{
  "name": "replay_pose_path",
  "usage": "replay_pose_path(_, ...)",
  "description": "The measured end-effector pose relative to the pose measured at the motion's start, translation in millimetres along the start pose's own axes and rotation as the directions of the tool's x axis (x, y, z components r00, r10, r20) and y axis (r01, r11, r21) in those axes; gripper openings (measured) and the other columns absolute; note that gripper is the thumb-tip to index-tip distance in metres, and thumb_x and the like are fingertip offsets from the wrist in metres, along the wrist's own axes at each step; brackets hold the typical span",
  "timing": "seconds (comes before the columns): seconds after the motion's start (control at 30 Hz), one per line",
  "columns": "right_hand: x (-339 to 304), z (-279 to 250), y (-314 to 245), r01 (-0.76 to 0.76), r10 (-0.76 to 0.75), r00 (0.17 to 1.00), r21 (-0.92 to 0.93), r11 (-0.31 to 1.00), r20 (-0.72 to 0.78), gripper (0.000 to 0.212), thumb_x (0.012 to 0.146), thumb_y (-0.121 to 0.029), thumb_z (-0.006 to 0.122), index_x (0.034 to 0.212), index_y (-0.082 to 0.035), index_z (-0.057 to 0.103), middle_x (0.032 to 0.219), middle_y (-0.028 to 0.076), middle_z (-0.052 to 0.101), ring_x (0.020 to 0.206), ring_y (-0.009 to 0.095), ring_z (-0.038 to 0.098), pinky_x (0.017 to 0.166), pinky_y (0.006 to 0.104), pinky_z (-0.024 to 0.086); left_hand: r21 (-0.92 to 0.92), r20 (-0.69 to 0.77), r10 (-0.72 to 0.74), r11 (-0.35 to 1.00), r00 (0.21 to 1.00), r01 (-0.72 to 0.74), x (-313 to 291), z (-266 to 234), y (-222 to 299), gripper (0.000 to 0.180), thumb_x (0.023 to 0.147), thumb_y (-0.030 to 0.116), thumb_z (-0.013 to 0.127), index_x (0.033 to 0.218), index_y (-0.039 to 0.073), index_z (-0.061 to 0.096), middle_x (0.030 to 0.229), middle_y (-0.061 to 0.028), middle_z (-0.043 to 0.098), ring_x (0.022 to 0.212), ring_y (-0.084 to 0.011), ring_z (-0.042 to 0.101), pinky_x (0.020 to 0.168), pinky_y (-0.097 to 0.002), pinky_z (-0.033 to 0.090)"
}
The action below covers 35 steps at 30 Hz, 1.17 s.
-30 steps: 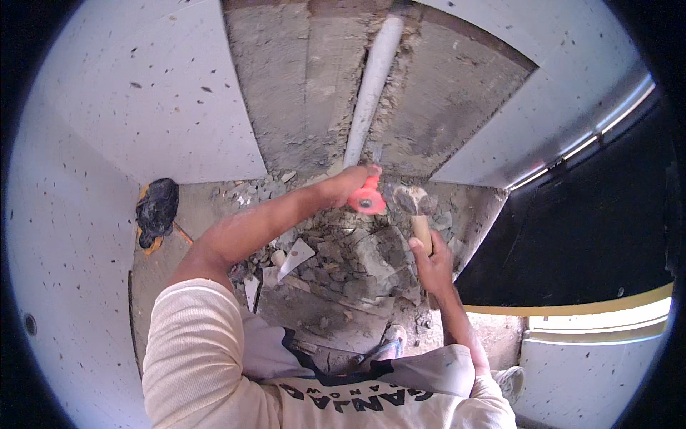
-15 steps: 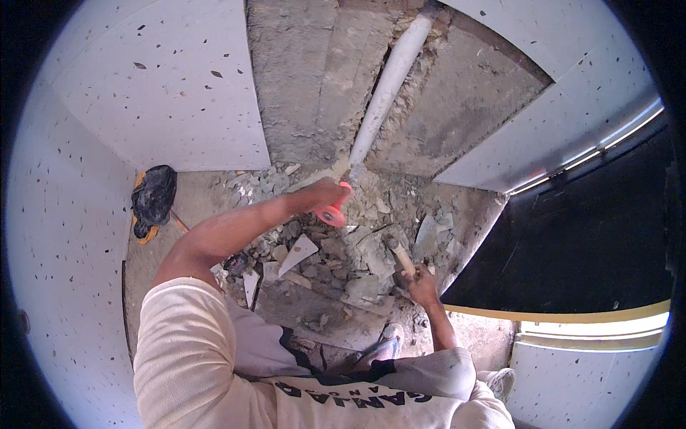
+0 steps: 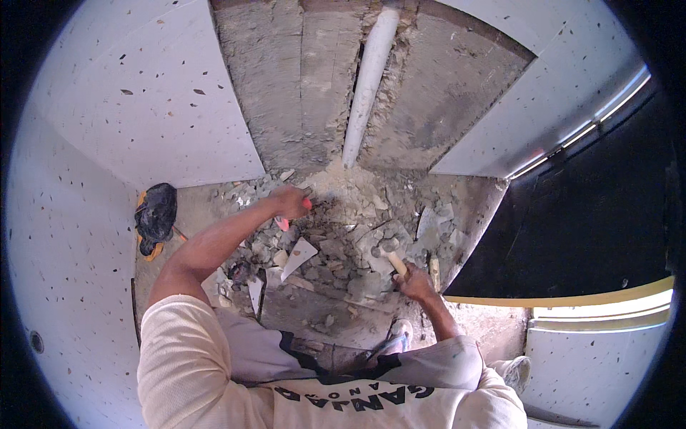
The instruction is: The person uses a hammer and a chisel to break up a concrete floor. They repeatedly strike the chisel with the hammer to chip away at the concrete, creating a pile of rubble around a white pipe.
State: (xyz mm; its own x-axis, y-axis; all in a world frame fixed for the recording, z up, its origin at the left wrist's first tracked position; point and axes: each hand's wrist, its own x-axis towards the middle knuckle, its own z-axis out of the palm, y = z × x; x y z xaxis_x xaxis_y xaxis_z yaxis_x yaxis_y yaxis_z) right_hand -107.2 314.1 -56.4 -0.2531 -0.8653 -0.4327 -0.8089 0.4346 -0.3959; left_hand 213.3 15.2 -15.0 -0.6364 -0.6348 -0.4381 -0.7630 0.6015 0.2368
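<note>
My left hand (image 3: 289, 202) is closed round a chisel with a red-pink hand guard (image 3: 283, 224), just above the rubble and left of the lower end of a pale pipe (image 3: 368, 93). A short bit of the chisel's metal shows past the fingers. Lower right, my right hand (image 3: 414, 282) grips the wooden handle of a hammer (image 3: 397, 264). Its metal head points up and left over the broken pieces, apart from the chisel. Broken tile and mortar rubble (image 3: 336, 250) lies below both hands, with a white triangular tile shard (image 3: 299, 257) among it.
Speckled white tiles (image 3: 164, 93) cover the walls on both sides of the bare mortar strip (image 3: 286, 86) that holds the pipe. A black plastic bag (image 3: 156, 207) sits at the left wall. A dark panel with a yellowish edge (image 3: 557, 306) stands close on the right.
My left hand has drawn the chisel left and away from the pipe's lower end. The hammer has shifted slightly left and up with my right hand. The whole view has turned a little.
</note>
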Motion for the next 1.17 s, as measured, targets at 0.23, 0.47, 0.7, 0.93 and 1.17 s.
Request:
replay_pose_path(0.23, 12, 10, 5, 0.036, -0.033, 0.999, -0.066, 0.997, 0.043, 0.062, 0.081, -0.044, 0.065, 0.124, -0.002, 0.052, 0.11, 0.025, 0.062, 0.102, 0.042, 0.059, 0.088, 0.047, 0.046, 0.171, 0.043, -0.036, 0.985, 0.998, 0.028, 2, 57, -47, 0.033, 0.072, 0.034, 0.064, 0.082, 0.003, 0.068, 0.084, -0.0183, 0.069, 0.079, -0.0352, 0.067, 0.069, -0.0457, 0.053)
replay_pose_path(0.47, 6, 17, 22, 0.031, -0.032, 0.999, -0.034, 0.999, -0.012, 0.055, 0.082, -0.042, 0.065, 0.116, -0.001, 0.055, 0.102, 0.024, 0.063, 0.096, 0.042, 0.06, 0.083, 0.047, 0.047, 0.254, 0.12, -0.118, 0.964, 0.986, 0.084, -4, 37, -17, 0.03, 0.073, 0.024, 0.06, 0.093, 0.003, 0.069, 0.093, -0.0161, 0.07, 0.088, -0.0307, 0.068, 0.076, -0.0429, 0.055)
replay_pose_path(0.7, 12, 24, 23, 0.053, -0.054, 0.997, -0.016, 0.998, -0.047, 0.041, 0.08, -0.04, 0.066, 0.093, -0.002, 0.056, 0.085, 0.021, 0.061, 0.083, 0.04, 0.061, 0.073, 0.0473, 0.047, 0.143, 0.138, -0.157, 0.98, 0.978, 0.137, -3, 40, -22, 0.029, 0.071, 0.023, 0.062, 0.093, 0.004, 0.069, 0.091, -0.0165, 0.07, 0.087, -0.0306, 0.068, 0.074, -0.0426, 0.055)
replay_pose_path(0.93, 16, 5, 33, 0.002, -0.002, 1.0, -0.002, 1.0, -0.02, 0.04, 0.082, -0.034, 0.061, 0.102, 0.001, 0.059, 0.089, 0.024, 0.064, 0.088, 0.042, 0.062, 0.078, 0.0472, 0.048, 0.084, 0.24, -0.265, 0.964, 0.934, 0.252, -11, 3, -11, 0.027, 0.07, 0.027, 0.065, 0.084, 0.004, 0.07, 0.088, -0.0175, 0.07, 0.084, -0.0312, 0.069, 0.071, -0.0431, 0.055)
replay_pose_path(1.17, -30, -158, -29, -0.254, 0.198, 0.946, 0.21, 0.944, 0.257, 0.03, 0.083, -0.03, 0.061, 0.09, -0.002, 0.066, 0.07, 0.014, 0.064, 0.056, 0.022, 0.061, 0.05, 0.0382, 0.049, -0.111, 0.225, -0.271, 0.947, 0.936, 0.3, -109, -58, -52, 0.032, 0.071, 0.029, 0.065, 0.087, 0.002, 0.069, 0.086, -0.0211, 0.068, 0.085, -0.0344, 0.068, 0.077, -0.045, 0.053)
